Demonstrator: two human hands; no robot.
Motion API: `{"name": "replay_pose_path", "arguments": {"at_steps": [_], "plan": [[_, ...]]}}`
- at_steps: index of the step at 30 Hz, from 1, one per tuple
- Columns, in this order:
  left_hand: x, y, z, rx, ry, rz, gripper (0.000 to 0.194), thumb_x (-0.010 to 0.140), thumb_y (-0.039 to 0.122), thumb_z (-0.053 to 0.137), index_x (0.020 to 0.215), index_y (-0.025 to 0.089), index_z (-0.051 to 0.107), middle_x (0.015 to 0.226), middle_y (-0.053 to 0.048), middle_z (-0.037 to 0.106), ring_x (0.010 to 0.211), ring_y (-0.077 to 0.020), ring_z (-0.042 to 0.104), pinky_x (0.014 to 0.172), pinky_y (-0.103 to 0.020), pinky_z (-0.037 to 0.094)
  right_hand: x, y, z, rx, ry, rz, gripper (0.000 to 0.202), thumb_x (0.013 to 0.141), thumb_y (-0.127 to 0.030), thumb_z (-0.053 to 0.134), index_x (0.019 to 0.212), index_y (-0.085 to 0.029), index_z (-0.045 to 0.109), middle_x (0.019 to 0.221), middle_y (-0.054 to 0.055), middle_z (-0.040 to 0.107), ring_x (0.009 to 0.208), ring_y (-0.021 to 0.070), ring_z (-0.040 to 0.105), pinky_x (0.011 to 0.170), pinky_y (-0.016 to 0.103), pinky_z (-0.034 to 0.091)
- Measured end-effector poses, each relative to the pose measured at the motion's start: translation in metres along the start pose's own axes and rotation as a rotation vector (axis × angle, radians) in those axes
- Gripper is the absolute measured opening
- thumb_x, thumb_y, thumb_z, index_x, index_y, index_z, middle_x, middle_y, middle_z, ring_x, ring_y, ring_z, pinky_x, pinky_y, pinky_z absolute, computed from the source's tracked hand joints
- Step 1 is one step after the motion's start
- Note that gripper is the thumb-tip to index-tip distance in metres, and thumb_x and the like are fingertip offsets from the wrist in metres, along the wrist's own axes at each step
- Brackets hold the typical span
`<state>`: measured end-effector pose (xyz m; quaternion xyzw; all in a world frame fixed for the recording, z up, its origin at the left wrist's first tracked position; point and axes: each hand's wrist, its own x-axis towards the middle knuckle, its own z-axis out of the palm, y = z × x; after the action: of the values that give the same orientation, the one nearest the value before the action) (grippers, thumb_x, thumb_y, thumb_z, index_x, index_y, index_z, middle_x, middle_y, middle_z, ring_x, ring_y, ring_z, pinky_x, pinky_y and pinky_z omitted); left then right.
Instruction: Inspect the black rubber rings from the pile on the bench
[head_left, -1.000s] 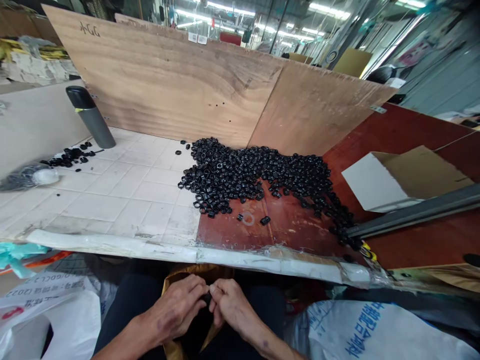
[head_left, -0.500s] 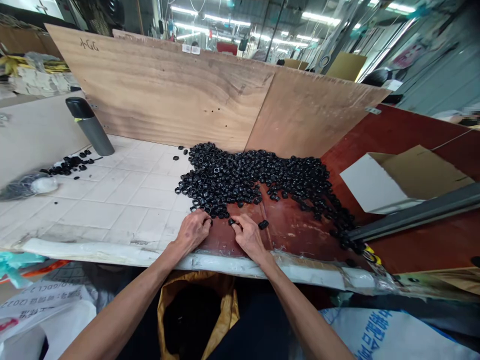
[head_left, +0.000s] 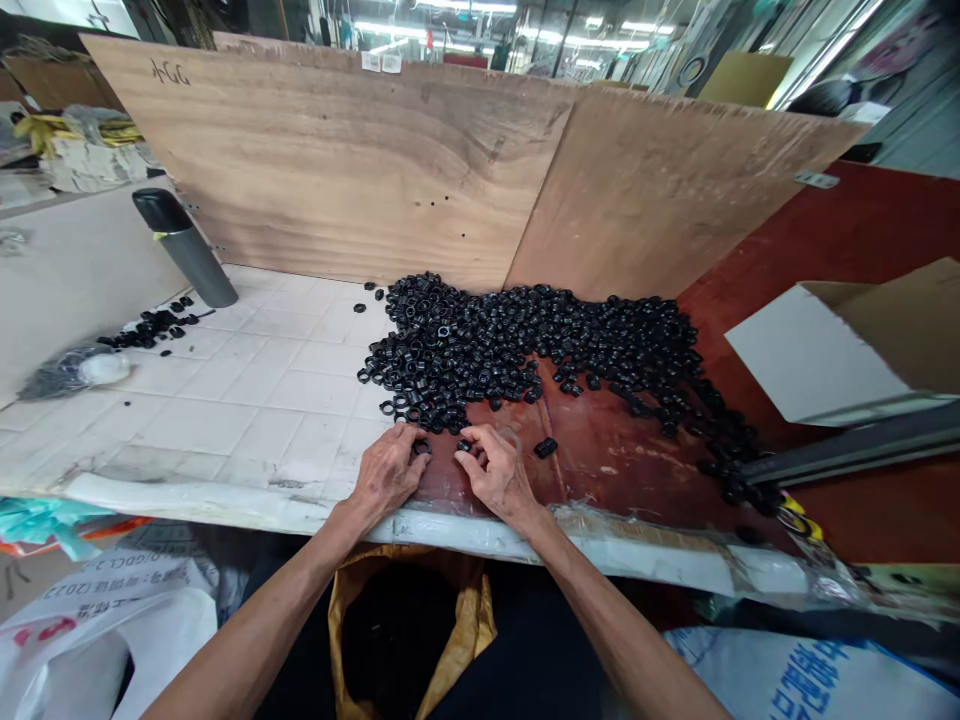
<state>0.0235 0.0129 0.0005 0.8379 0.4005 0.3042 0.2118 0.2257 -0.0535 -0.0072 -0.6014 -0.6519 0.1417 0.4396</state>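
on my left hand (head_left: 388, 470) the thumb and forefinger are curled in to a narrow gap, with a black ring (head_left: 421, 447) held between their tips. my right hand (head_left: 496, 472) has its thumb and forefinger nearly together on a small black piece (head_left: 464, 445); whether that one is a ring too, i can't tell from here. the two hands are near each other but apart, low over the front of the red board (head_left: 600, 470), backs facing up.

just beyond the fingertips the big pile of black rings (head_left: 487, 345) begins, spreading over the white surface (head_left: 262, 370) and the red board, back toward the plywood panel (head_left: 360, 160). a loose black part (head_left: 546, 448) lies to the right of my right hand, apart from the pile.

farther left i see a grey bottle (head_left: 196, 262) with a black cap, a small scatter of black bits (head_left: 154, 328) and a clear bag (head_left: 67, 372) with dark contents. at the far right is an open carton (head_left: 817, 355). below the padded white edge (head_left: 465, 530), a yellow-brown sack (head_left: 459, 640) gapes open, dark inside.
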Motion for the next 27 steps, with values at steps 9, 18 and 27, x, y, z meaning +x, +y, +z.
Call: {"name": "replay_pose_path", "arguments": {"at_steps": [9, 18, 27], "plan": [[0.0, -0.004, -0.005, -0.656, 0.018, -0.204, 0.023, 0.088, 0.026, 0.068, 0.109, 0.019, 0.068, 0.101, -0.004, 0.07, 0.085, -0.0168, 0.067, 0.079, -0.03, 0.056, 0.022, -0.013, 0.023, 0.5, 0.004, 0.215, 0.026, 0.082, -0.028, 0.07, 0.107, -0.02, 0.074, 0.1, 0.006, 0.076, 0.082, 0.0187, 0.072, 0.074, 0.03, 0.059], [-0.002, 0.0, -0.007, -0.754, -0.019, -0.228, 0.024, 0.089, 0.03, 0.07, 0.11, 0.019, 0.068, 0.1, -0.005, 0.07, 0.085, -0.0164, 0.066, 0.081, -0.029, 0.055, 0.019, -0.023, 0.026, 0.536, -0.012, 0.224, 0.019, 0.081, -0.031, 0.074, 0.097, -0.02, 0.072, 0.091, 0.003, 0.077, 0.079, 0.0191, 0.071, 0.073, 0.029, 0.058], [-0.001, 0.003, -0.01, -0.658, 0.027, -0.095, 0.02, 0.09, 0.025, 0.069, 0.109, 0.02, 0.071, 0.108, -0.006, 0.069, 0.097, -0.018, 0.067, 0.089, -0.031, 0.055, 0.017, -0.017, 0.027, 0.346, 0.007, 0.009, 0.007, 0.09, -0.027, 0.07, 0.093, -0.022, 0.074, 0.093, 0.004, 0.075, 0.085, 0.02, 0.071, 0.079, 0.03, 0.055]]}}
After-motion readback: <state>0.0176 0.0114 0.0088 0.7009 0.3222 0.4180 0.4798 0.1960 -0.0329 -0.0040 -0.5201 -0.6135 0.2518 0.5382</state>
